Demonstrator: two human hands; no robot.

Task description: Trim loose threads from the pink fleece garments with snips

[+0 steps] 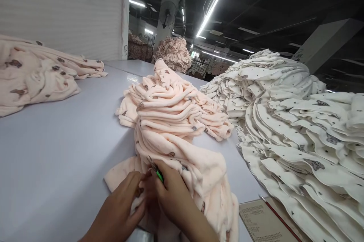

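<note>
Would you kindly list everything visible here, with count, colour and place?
Table: one, white, across the foreground.
Pink garment pile: one, peach with brown prints, centre, running down to the hands.
Second pink pile: one, peach, far left.
White garment stacks: two or more, cream with dark prints, right.
Far pile: one, pink, background.
Printed sheet: one, beige, bottom right.
Red pencil: one, on the sheet.
Thread snips: one, green-handled, in the right hand.
Left hand: on the pink fabric.
Right hand: grips the snips.
</note>
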